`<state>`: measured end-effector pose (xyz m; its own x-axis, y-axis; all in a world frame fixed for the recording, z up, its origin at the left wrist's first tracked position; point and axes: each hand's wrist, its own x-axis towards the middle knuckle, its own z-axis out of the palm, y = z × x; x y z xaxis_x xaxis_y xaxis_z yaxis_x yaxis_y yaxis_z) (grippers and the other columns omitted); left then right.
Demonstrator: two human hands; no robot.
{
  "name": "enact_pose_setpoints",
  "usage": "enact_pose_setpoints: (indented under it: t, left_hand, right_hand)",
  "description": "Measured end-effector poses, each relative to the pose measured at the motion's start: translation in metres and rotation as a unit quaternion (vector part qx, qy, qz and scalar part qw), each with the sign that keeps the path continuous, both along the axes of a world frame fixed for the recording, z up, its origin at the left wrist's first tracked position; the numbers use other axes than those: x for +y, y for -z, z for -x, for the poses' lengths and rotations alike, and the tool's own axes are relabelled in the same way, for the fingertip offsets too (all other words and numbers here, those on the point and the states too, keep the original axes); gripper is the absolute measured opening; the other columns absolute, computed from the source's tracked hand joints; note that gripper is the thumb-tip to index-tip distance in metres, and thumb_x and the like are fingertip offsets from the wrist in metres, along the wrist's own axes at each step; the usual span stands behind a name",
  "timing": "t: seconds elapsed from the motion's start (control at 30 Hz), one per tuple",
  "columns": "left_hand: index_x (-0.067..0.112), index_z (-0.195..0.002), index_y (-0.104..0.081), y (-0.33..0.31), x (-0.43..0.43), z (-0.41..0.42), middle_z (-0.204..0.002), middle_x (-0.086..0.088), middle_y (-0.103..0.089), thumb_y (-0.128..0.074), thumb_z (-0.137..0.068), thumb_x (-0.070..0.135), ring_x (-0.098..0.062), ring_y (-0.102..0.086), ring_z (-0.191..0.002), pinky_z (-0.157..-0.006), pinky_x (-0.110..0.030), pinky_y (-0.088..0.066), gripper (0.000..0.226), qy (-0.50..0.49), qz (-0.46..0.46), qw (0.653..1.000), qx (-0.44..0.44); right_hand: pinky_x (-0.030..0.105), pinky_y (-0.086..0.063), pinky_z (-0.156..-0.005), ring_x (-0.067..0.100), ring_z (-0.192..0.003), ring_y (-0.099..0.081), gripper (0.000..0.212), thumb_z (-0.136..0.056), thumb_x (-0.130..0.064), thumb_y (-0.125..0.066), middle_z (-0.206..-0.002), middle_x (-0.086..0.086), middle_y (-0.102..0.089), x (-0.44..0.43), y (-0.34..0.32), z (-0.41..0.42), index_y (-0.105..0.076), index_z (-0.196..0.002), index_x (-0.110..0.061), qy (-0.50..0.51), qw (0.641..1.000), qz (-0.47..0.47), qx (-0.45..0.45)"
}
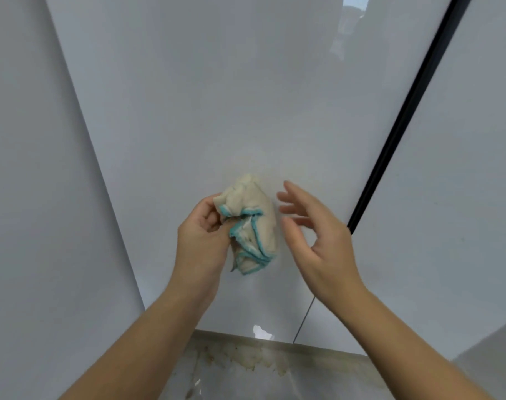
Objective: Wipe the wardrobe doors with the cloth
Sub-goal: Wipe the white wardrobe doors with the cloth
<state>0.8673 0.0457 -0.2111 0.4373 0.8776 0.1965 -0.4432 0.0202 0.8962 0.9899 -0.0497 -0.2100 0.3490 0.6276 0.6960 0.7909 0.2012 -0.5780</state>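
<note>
Cream cloth [250,223] | bunched in left hand [201,241] fingers [214,219]

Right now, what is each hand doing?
Left hand: closed, holding the bunched cloth.
Right hand: open, fingers spread, holding nothing.

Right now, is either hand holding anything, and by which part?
The left hand holds the bunched cloth by its left side, fingers pinching the blue-trimmed folds. The right hand is open beside it, holding nothing.

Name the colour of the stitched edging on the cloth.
Turquoise blue edging on a cream cloth, bunched in the left hand; the head view shows it clearly.
</note>
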Motion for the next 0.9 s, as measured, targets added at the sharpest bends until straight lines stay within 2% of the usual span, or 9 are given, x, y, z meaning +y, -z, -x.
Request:
enact_pose_setpoints:
  t: [0.1, 0.23, 0.37, 0.47, 0.57, 0.63, 0.7, 0.77, 0.9]
  left_hand:
    - [0.005, -0.097, -0.063, -0.009, 0.000, 0.005, -0.085, -0.003, -0.071, -0.065, -0.082, -0.006, -0.011, -0.068, -0.080, -0.071, -0.023, -0.057, 0.018, -0.037, 0.001, 0.999, 0.017]
    - [0.004, -0.096, -0.058, -0.020, 0.004, 0.008, -0.086, -0.008, -0.067, -0.071, -0.078, -0.001, -0.011, -0.068, -0.076, -0.067, -0.023, -0.057, 0.022, -0.072, 0.011, 0.997, 0.040]
    - [0.001, -0.102, -0.063, -0.032, 0.004, 0.015, -0.091, -0.010, -0.071, -0.058, -0.088, 0.000, -0.017, -0.070, -0.085, -0.072, -0.025, -0.058, 0.015, 0.024, 0.061, 0.997, 0.041]
    - [-0.005, -0.107, -0.063, -0.037, 0.004, 0.020, -0.104, -0.017, -0.071, -0.038, -0.092, 0.002, -0.025, -0.068, -0.101, -0.092, -0.035, -0.053, 0.030, 0.121, 0.119, 0.985, 0.012]
    - [0.004, -0.100, -0.068, -0.041, 0.011, 0.025, -0.103, -0.012, -0.072, -0.031, -0.090, 0.000, -0.022, -0.066, -0.105, -0.101, -0.038, -0.045, 0.038, 0.103, 0.047, 0.993, 0.044]
    - [0.014, -0.085, -0.072, -0.043, 0.022, 0.027, -0.096, -0.006, -0.074, -0.037, -0.088, -0.004, -0.020, -0.067, -0.101, -0.098, -0.037, -0.045, 0.040, -0.020, -0.064, 0.994, 0.090]
    - [0.022, -0.081, -0.071, -0.041, 0.036, 0.032, -0.093, 0.003, -0.073, -0.044, -0.087, -0.004, -0.017, -0.065, -0.092, -0.086, -0.028, -0.049, 0.038, -0.144, -0.153, 0.968, 0.139]
    - [0.023, -0.090, -0.069, -0.035, 0.052, 0.037, -0.102, 0.008, -0.066, -0.048, -0.085, 0.001, -0.013, -0.060, -0.092, -0.081, -0.023, -0.048, 0.030, -0.245, -0.241, 0.920, 0.189]
    - [0.010, -0.121, -0.057, -0.014, 0.085, 0.046, -0.133, -0.007, -0.043, -0.048, -0.080, 0.000, -0.019, -0.038, -0.128, -0.108, -0.031, -0.034, 0.043, -0.359, -0.398, 0.800, 0.271]
  right_hand:
    - [0.027, -0.050, -0.093, 0.006, -0.116, -0.055, 0.039, -0.091, -0.018, -0.062, -0.124, -0.011, -0.058, 0.007, 0.004, 0.011, -0.057, -0.130, -0.017, -0.011, 1.000, -0.011, -0.014]
    - [0.021, -0.038, -0.106, 0.007, -0.127, -0.046, 0.045, -0.090, -0.023, -0.057, -0.135, -0.005, -0.053, 0.014, 0.004, 0.019, -0.056, -0.133, -0.011, -0.022, 0.998, -0.009, -0.055]
    - [0.016, -0.034, -0.107, 0.009, -0.126, -0.045, 0.061, -0.082, -0.038, -0.066, -0.136, -0.005, -0.050, 0.018, 0.003, 0.018, -0.052, -0.134, -0.011, -0.001, 0.996, -0.012, -0.083]
    - [0.016, -0.040, -0.099, 0.012, -0.113, -0.054, 0.051, -0.078, -0.028, -0.077, -0.121, -0.007, -0.057, 0.024, -0.004, 0.013, -0.061, -0.123, -0.009, 0.058, 0.993, -0.070, -0.082]
    - [0.018, -0.041, -0.095, 0.018, -0.103, -0.058, 0.035, -0.077, -0.008, -0.077, -0.110, 0.001, -0.063, 0.026, -0.022, 0.005, -0.067, -0.110, -0.002, 0.081, 0.976, -0.136, -0.148]
    - [0.023, -0.041, -0.096, 0.023, -0.103, -0.055, 0.033, -0.078, 0.002, -0.071, -0.111, 0.011, -0.064, 0.027, -0.044, -0.006, -0.066, -0.111, 0.003, 0.103, 0.953, -0.183, -0.220]
    - [0.029, -0.042, -0.097, 0.027, -0.107, -0.050, 0.041, -0.081, 0.006, -0.064, -0.124, 0.019, -0.058, 0.033, -0.065, -0.022, -0.060, -0.121, 0.007, 0.138, 0.926, -0.196, -0.291]
    - [0.038, -0.044, -0.091, 0.031, -0.104, -0.047, 0.045, -0.084, 0.008, -0.057, -0.135, 0.021, -0.050, 0.042, -0.072, -0.037, -0.054, -0.129, 0.008, 0.163, 0.903, -0.176, -0.355]
    - [0.038, -0.044, -0.082, 0.032, -0.092, -0.055, 0.040, -0.087, 0.008, -0.055, -0.135, 0.010, -0.054, 0.054, -0.047, -0.048, -0.059, -0.126, 0.001, 0.124, 0.891, -0.151, -0.410]
